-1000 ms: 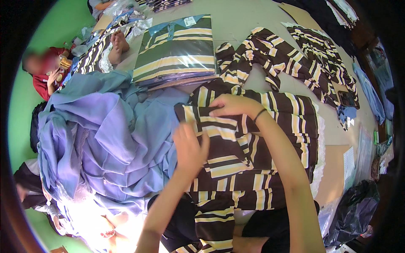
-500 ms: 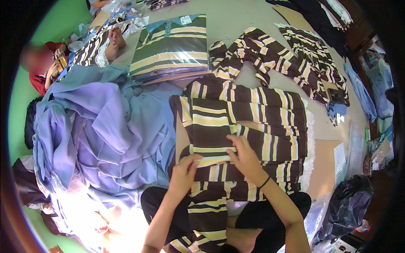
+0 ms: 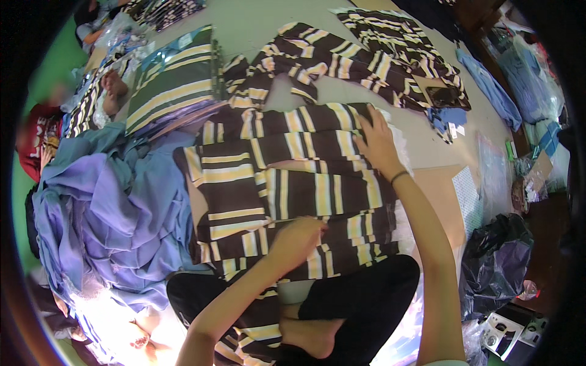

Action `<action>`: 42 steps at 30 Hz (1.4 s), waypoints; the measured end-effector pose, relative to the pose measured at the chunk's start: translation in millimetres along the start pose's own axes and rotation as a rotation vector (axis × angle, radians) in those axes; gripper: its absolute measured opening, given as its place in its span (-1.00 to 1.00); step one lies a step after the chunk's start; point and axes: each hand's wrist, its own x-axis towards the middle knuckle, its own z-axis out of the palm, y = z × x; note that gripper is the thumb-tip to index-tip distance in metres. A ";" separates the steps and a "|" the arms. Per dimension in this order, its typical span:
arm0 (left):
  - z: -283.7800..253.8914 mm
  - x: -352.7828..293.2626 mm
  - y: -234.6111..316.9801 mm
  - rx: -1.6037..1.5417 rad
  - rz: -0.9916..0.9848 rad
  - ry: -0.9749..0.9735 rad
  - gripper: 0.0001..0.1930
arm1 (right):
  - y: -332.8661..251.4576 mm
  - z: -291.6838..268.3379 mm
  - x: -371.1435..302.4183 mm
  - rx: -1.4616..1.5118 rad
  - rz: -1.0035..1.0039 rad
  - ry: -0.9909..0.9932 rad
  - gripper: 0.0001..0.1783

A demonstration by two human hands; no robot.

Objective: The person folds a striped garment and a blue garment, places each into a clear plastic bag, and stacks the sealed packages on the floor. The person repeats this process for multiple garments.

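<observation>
A brown garment with yellow and white stripes (image 3: 308, 194) lies partly folded in front of my crossed legs. A brown cardboard edge shows under its left side, and one striped strip hangs down between my knees. My left hand (image 3: 297, 243) is closed at the near middle of the garment, its fingers pressed together on the striped cloth. Near the far right corner, my right hand (image 3: 379, 145) rests with fingers apart on the garment's edge. A dark band circles my right wrist.
Left lies a heap of blue-purple cloth (image 3: 122, 201); behind it stand bagged striped shirts (image 3: 177, 82). More striped garments (image 3: 342, 58) spread across the far floor, with a phone (image 3: 444, 96). Right are cardboard (image 3: 436, 198) and a black plastic bag (image 3: 497, 262). Another person (image 3: 43, 137) sits far left.
My right hand has moved from the garment's middle to its far right corner and spread its fingers. My left hand has slid right along the near part. The whole view has shifted.
</observation>
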 end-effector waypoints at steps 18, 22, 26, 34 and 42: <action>134.3 79.1 50.6 0.072 0.084 -0.165 -0.79 | 49.9 -42.5 27.9 0.300 0.075 -0.459 -0.75; 91.2 62.9 53.0 -0.708 -0.341 -0.048 -0.78 | 7.7 -67.6 51.6 0.163 0.015 -0.442 -0.78; 17.8 -2.6 31.2 -1.169 -0.451 0.132 -0.77 | -58.3 -72.3 94.2 0.336 -0.147 -0.471 -0.77; -73.0 -135.7 -18.5 -1.269 -0.707 0.832 -0.47 | -238.6 20.6 144.9 1.160 0.212 -1.243 -0.50; -93.8 -135.5 -38.2 -1.107 -0.901 0.866 -0.72 | -229.3 92.4 100.2 0.736 -0.406 -0.732 -0.65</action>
